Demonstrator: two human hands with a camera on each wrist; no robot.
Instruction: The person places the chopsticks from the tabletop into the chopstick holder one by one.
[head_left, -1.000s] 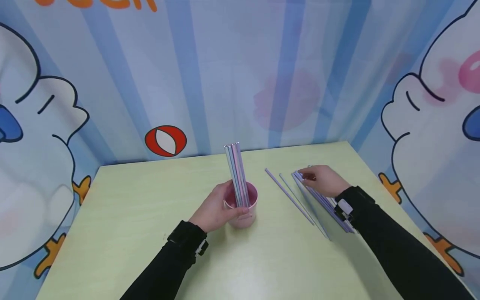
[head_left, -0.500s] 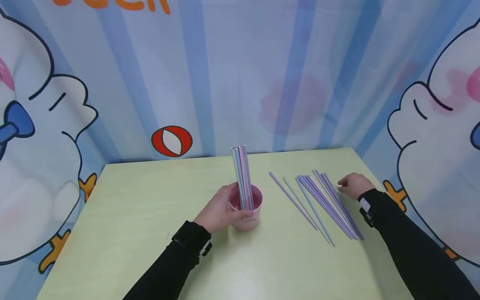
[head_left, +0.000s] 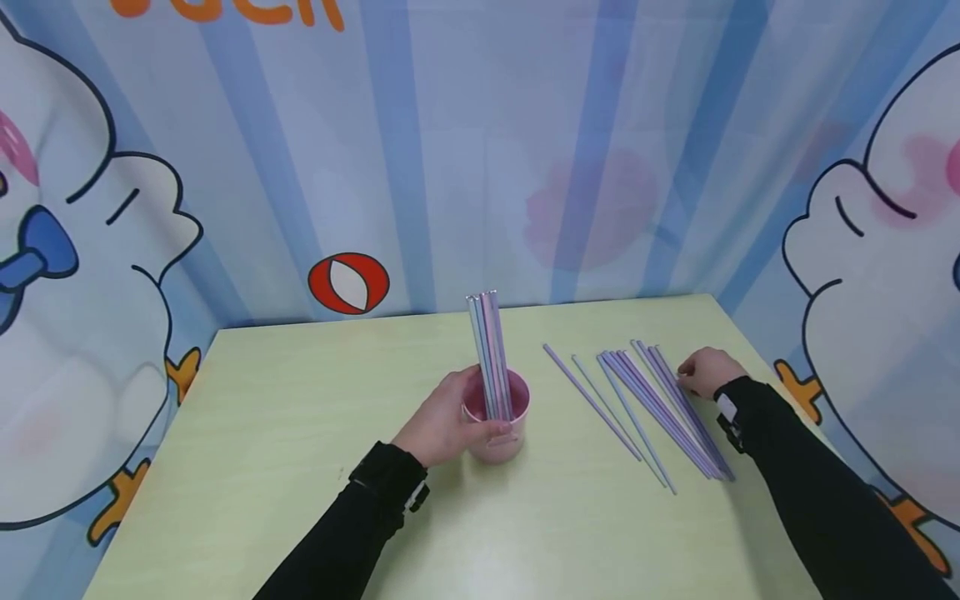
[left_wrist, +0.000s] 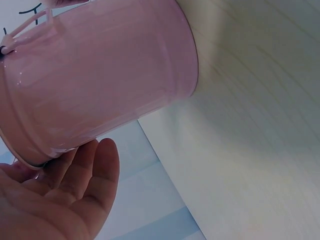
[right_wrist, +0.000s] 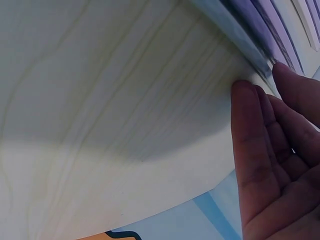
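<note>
My left hand (head_left: 442,425) holds a small pink bucket (head_left: 501,450) on the table, thumb over the near side and fingers round the rim. In the left wrist view the bucket (left_wrist: 105,70) shows a handle loop, and my fingers lie at its rim. A bundle of pale blue, pink and lilac straws (head_left: 489,354) stands in it, leaning slightly left. To its right, a fan of loose straws (head_left: 660,408) lies on the table. My right hand (head_left: 708,372) is beside the outermost straw's far part. In the right wrist view, thumb and fingertips are right at a straw (right_wrist: 235,37), slightly apart.
A pale wood-look table (head_left: 322,408) carries everything. Directly behind its far edge hangs a blue striped backdrop (head_left: 480,167) with cartoon figures. A lilac straw (head_left: 592,402) lies left of the main fan, nearest the bucket.
My right hand has moved from above the straws' far ends to their right side, and the straws there now show spread out. The left hand still holds the bucket; the view shifted slightly.
</note>
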